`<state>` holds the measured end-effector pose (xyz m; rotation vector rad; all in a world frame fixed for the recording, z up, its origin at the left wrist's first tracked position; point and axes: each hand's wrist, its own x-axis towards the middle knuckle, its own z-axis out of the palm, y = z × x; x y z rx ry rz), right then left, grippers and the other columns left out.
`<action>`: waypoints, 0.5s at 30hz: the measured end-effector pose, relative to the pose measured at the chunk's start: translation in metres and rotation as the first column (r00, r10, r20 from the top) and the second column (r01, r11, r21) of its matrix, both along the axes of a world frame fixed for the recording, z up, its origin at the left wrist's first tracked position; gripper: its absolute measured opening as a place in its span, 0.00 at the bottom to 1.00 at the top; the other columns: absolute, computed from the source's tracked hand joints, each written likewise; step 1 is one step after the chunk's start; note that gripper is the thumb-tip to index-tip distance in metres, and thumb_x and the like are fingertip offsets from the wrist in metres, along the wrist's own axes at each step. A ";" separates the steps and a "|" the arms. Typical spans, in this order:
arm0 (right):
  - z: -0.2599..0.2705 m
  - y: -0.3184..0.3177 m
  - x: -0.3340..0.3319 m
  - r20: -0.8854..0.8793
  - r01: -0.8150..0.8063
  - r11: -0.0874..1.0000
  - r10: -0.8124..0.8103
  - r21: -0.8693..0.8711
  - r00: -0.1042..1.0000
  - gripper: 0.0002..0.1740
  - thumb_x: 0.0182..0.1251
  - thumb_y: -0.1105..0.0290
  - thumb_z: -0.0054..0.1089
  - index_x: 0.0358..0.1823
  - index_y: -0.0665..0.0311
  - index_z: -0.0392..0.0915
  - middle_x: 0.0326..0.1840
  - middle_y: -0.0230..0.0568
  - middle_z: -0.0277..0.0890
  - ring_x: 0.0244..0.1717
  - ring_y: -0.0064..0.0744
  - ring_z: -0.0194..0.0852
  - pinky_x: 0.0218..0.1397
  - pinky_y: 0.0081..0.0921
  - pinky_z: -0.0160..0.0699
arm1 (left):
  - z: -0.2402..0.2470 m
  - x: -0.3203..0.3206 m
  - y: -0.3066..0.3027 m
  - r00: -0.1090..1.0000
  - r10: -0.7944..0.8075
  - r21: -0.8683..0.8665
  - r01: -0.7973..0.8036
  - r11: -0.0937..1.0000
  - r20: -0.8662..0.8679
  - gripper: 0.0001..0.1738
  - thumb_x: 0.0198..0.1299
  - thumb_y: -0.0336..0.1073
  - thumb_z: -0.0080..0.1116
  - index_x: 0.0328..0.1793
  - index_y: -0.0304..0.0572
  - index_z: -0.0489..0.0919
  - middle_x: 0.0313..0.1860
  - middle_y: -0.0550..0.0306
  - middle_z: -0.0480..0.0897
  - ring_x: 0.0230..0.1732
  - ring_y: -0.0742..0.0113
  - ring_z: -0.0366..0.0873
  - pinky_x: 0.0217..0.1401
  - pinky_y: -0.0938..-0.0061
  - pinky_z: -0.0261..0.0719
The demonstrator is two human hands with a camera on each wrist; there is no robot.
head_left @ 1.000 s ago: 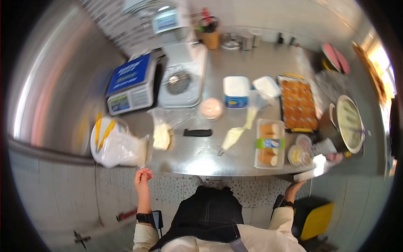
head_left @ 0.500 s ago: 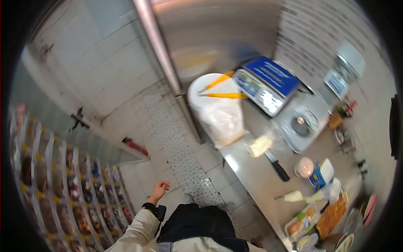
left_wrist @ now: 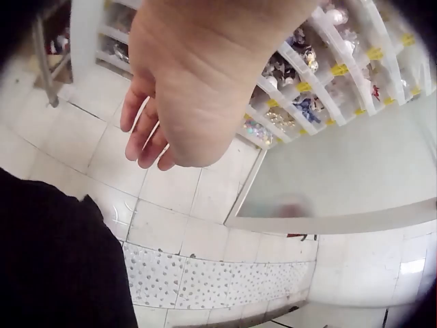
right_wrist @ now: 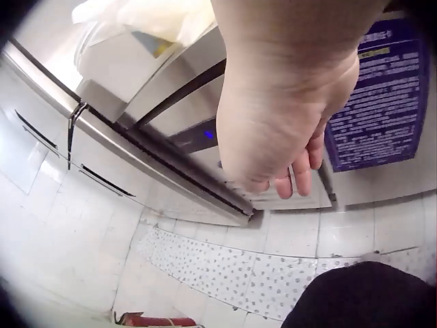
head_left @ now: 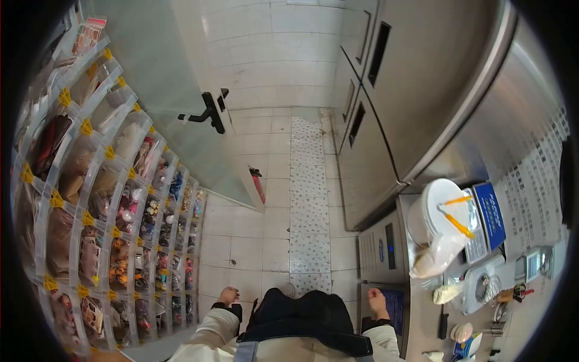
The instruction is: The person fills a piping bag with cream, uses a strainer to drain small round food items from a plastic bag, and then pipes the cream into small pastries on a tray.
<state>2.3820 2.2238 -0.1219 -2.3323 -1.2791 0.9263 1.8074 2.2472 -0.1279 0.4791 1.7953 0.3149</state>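
Bin shelves (head_left: 90, 181): far left of the counter (head_left: 422, 338), across the floor; the left wrist view shows their contents closer.
Left hand (head_left: 228, 295): hangs well left of the counter, nearest the shelves. Only its wrist view shows the fingers (left_wrist: 140, 137), loosely curled and holding nothing.
Dotted floor strip (head_left: 309, 199): runs along the counter's front.
Right hand (head_left: 377, 298): just before the counter's cabinet front. Its wrist view shows relaxed, empty fingers beside the blue notice (right_wrist: 382, 116).
White bucket (head_left: 437, 208): on the counter's far end.

White tiled floor (head_left: 265, 241), steel fridge doors (head_left: 416, 84), shelves of clear bins (head_left: 90, 211)
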 end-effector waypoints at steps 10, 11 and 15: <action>-0.018 0.116 0.003 -0.669 0.154 0.892 -0.423 -0.424 0.611 0.13 0.63 0.65 0.47 0.39 0.68 0.70 0.27 0.39 0.72 0.27 0.30 0.72 0.29 0.25 0.74 | 0.004 0.052 0.153 0.989 0.015 0.212 -0.046 0.976 0.147 0.14 0.59 0.36 0.38 0.43 0.38 0.72 0.29 0.56 0.77 0.31 0.69 0.76 0.32 0.75 0.74; -0.003 0.149 0.002 -0.502 0.073 0.772 -0.479 -0.631 0.720 0.13 0.63 0.65 0.46 0.40 0.68 0.69 0.28 0.41 0.72 0.30 0.33 0.74 0.28 0.26 0.75 | -0.001 0.054 0.167 0.986 0.096 0.219 -0.124 0.968 0.134 0.14 0.59 0.36 0.38 0.43 0.38 0.72 0.29 0.56 0.77 0.31 0.69 0.76 0.32 0.75 0.74; -0.026 0.316 -0.005 -0.718 -0.534 0.770 0.146 -0.350 0.681 0.12 0.61 0.64 0.46 0.37 0.66 0.71 0.28 0.41 0.73 0.31 0.35 0.75 0.29 0.30 0.75 | 0.015 0.057 0.208 0.991 0.016 0.392 0.036 0.919 -0.130 0.13 0.59 0.37 0.39 0.44 0.39 0.72 0.32 0.52 0.78 0.35 0.63 0.76 0.38 0.69 0.74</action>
